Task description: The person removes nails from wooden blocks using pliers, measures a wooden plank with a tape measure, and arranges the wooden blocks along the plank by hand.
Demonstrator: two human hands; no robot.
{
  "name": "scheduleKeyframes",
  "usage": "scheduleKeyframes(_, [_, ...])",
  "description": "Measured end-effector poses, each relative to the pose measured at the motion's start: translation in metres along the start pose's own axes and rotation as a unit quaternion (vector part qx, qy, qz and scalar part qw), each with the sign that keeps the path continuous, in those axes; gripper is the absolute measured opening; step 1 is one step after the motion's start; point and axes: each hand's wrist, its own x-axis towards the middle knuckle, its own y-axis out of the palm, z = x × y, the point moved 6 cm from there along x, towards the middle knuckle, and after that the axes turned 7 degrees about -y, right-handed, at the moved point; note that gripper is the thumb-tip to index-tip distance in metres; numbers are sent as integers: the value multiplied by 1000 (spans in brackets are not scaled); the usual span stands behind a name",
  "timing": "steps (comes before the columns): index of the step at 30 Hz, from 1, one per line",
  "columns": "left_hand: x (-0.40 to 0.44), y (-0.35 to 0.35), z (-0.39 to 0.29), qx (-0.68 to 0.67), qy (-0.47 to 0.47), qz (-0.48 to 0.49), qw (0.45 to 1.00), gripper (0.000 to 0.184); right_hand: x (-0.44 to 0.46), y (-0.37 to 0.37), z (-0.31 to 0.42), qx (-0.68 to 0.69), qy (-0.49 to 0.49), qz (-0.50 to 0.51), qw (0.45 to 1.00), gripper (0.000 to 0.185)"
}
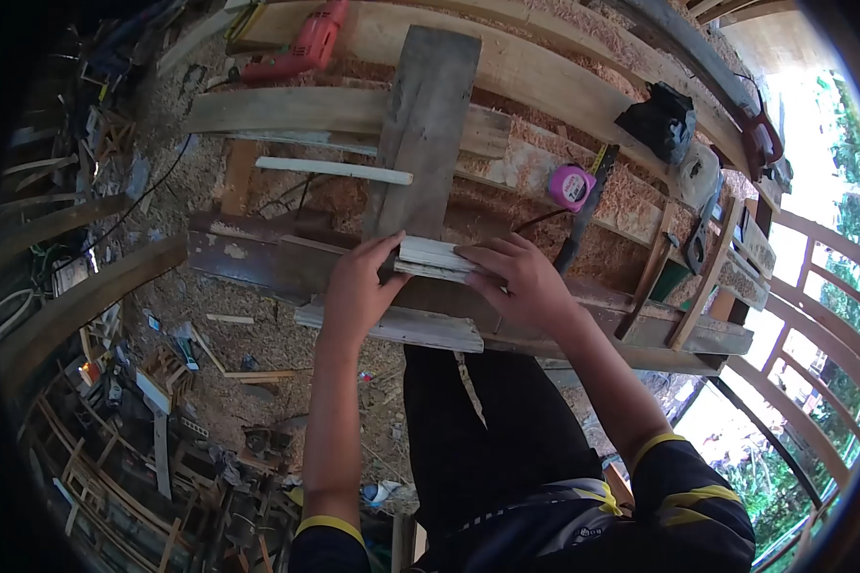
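Note:
Between my two hands are short white-painted wood pieces (pixel 434 252), lying together near the front edge of the workbench. My left hand (pixel 361 279) grips their left end, thumb below and fingers above. At the right end, my right hand (pixel 518 277) has its fingers closed over the top. Just beyond them a weathered grey board (pixel 424 124) lies crosswise over the planks. A thin white strip (pixel 334 171) rests partly on that board. Closer to my body, a longer whitish piece of wood (pixel 401 327) sits below my hands.
A red power tool (pixel 311 46) lies at the upper left. To the right are a pink tape measure (pixel 571 187), a black plastic bag (pixel 661 122) and a handsaw (pixel 699 244). Shavings cover much of the bench (pixel 640 329); wood scraps (pixel 258 374) litter the floor.

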Motion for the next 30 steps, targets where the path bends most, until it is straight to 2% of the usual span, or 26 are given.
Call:
scheduleKeyframes(5, [0,4,-5,-35,-25,16,999,65,-6,-4,-6,39,-3,47,998,52])
scheduleKeyframes(9, [-2,4,-21,38,-106,45,993,75,-7,-11,-25,145,-40,92,984,56])
scheduleKeyframes(11, [-3,5,-27,79,-111,32,990,81,-16,-9,-31,172,20,106,979,56])
scheduleKeyframes(14, [0,6,-23,46,-111,39,992,97,-20,-5,-30,207,77,104,970,54])
scheduleKeyframes(17, [1,2,-27,-38,-167,87,981,89,-17,-4,-29,236,102,92,962,53])
scheduleKeyframes(20, [-2,10,-9,-138,-141,68,978,98,-13,-3,-27,240,92,79,963,53])
scheduleKeyframes(24, [-6,13,-7,-209,-143,61,965,88,-17,1,-33,249,83,64,963,51])
scheduleKeyframes(27, [-5,16,-1,-256,-172,50,950,79,-29,10,-53,318,141,23,937,45])
scheduleKeyframes(30, [-5,20,-2,-272,-205,20,940,71,-45,-1,-75,405,237,-35,883,40])
